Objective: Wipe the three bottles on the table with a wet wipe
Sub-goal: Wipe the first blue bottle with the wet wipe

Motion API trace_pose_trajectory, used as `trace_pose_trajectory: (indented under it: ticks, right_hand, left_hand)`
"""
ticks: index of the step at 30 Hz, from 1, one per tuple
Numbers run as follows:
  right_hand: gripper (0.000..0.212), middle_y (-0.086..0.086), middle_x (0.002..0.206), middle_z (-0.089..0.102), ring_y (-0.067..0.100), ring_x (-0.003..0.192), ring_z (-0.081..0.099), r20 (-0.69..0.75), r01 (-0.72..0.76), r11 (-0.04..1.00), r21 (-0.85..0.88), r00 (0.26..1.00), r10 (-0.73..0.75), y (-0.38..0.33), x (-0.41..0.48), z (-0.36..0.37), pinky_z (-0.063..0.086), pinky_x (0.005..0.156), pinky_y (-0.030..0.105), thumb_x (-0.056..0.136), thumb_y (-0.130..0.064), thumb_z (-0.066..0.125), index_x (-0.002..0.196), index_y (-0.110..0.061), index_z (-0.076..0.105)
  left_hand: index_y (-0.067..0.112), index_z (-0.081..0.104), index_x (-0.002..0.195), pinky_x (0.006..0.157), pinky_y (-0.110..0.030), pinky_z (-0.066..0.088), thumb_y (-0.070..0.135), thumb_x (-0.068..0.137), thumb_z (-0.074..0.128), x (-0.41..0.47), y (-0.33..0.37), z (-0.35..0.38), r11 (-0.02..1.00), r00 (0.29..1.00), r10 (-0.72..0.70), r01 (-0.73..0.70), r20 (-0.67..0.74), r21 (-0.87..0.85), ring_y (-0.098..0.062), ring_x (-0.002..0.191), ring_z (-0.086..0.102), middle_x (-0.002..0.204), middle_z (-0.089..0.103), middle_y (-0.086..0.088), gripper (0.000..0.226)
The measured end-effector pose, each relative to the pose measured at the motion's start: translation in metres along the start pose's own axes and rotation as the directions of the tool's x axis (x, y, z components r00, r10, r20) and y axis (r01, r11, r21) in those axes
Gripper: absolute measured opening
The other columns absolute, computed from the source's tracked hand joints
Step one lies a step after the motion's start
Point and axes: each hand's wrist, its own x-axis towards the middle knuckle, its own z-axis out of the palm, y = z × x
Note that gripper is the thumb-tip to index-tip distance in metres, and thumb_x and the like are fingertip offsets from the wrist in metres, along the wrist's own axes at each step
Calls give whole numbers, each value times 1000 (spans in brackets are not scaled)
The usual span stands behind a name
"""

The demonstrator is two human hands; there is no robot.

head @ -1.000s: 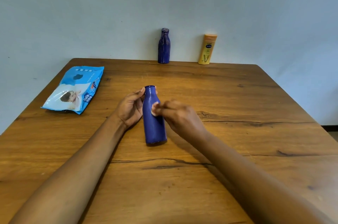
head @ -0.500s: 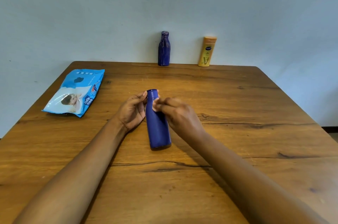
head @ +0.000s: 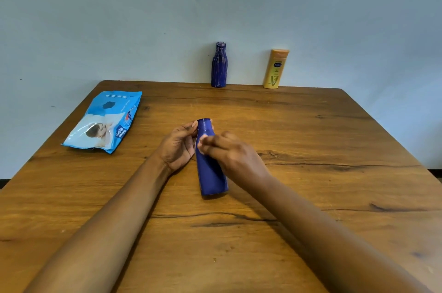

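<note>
1. A smooth dark-blue plastic bottle (head: 211, 173) stands on its base near the middle of a brown wooden table (head: 311, 137), between the person's two hands. Its narrow neck and cap point up and away from the camera.
2. The left hand (head: 178, 146) grasps the upper part of this bottle from the left. The thumb lies against the neck just below the cap, and a fingertip shows past the far side of the neck.
3. The right hand (head: 230, 152) reaches in from the right with its fingers curled and bunched across the bottle's shoulder, pressing a white wet wipe (head: 197, 143) against it.
4. Only a thin pale sliver of the wipe shows at the fingertips. The rest is hidden under the hand, which is slightly blurred.
5. Both forearms are bare and stretch over the near part of the table.
6. A ribbed dark-blue bottle (head: 219, 65) stands upright at the table's far edge, against a pale blue-grey wall (head: 215, 5), well apart from the hands.
7. A yellow-orange plastic lotion bottle (head: 275, 69) with a flat cap stands upright at the same far edge, to the right of the ribbed one and apart from it.
8. A blue and white soft pack of wipes (head: 105, 121) lies flat near the table's left edge, printed with a baby's picture.
</note>
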Motion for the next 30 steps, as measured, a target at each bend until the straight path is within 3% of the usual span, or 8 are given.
trace_pose_trajectory:
  ticks: [4, 8, 10, 14, 16, 19, 23, 30]
  right_hand:
    - [34, 14, 114, 63, 24, 97, 57, -55, -106, 994, -19, 993, 105, 9, 36, 1, 53, 77, 37, 77, 1, 70, 110, -2, 65]
    - [40, 11, 120, 59, 22, 102, 53, 12, -44, 999, -4, 999, 44, -4, -3, 0, 53, 80, 36, 80, -4, 69, 119, -5, 61]
    - [43, 9, 123, 58, 22, 108, 53, 74, 12, 999, 51, 997, -16, -15, -35, -5, 53, 83, 36, 83, -11, 69, 124, -7, 57]
    - [38, 8, 118, 62, 24, 108, 55, 102, 114, 993, 29, 988, -117, -8, -41, -12, 54, 81, 36, 83, -11, 69, 120, -8, 61]
    - [38, 9, 117, 64, 25, 108, 56, 79, 101, 994, -41, 992, -97, 3, -16, -9, 53, 80, 38, 81, -6, 70, 118, -7, 62]
    - [39, 9, 112, 66, 27, 100, 57, 17, 22, 997, -75, 1000, -21, 14, 16, -4, 52, 76, 41, 75, -4, 74, 113, -6, 65]
    - [40, 6, 114, 64, 20, 90, 54, 45, 17, 1000, 0, 999, -17, -2, -12, -3, 51, 71, 35, 78, -8, 74, 117, -10, 64]
    - [28, 6, 116, 64, 20, 95, 59, 151, 186, 972, 143, 967, -207, -12, -65, -14, 52, 73, 34, 91, -14, 63, 118, -9, 64]
  left_hand:
    - [16, 74, 91, 96, -27, 45, 27, 54, 89, 2, -2, -7, 1000, 998, 19, -20, 67, 6, -9, 92, 63, 92, 69, 1, 42]
    - [4, 66, 104, 90, -28, 50, 22, 77, 68, -1, -1, -1, 1000, 1000, 8, -8, 15, 21, -13, 91, 66, 94, 70, -6, 32]
    - [3, 70, 99, 93, -32, 49, 17, 81, 54, -1, -1, 2, 1000, 998, 18, -17, -54, 18, -15, 92, 67, 97, 71, -10, 27]
    - [7, 76, 88, 92, -32, 49, 17, 83, 52, -2, -1, 5, 999, 998, 28, -27, -64, 21, -15, 92, 68, 95, 72, -10, 26]
    - [2, 69, 103, 92, -32, 50, 19, 83, 56, -1, 0, 1, 1000, 999, 9, -8, -38, 11, -16, 93, 66, 98, 70, -11, 29]
    - [0, 52, 123, 102, -39, 41, 23, 77, 74, 1, 1, -7, 998, 999, -33, 34, 18, -58, -20, 103, 59, 109, 62, -12, 56]
    - [-1, 61, 110, 90, -34, 51, 21, 84, 56, -1, -1, -1, 1000, 999, 4, -4, -47, 1, -17, 93, 65, 101, 69, -11, 34]
    - [4, 64, 108, 94, -36, 49, 15, 90, 50, -1, -1, 4, 1000, 994, 12, -13, -106, -10, -17, 99, 66, 104, 70, -9, 25]
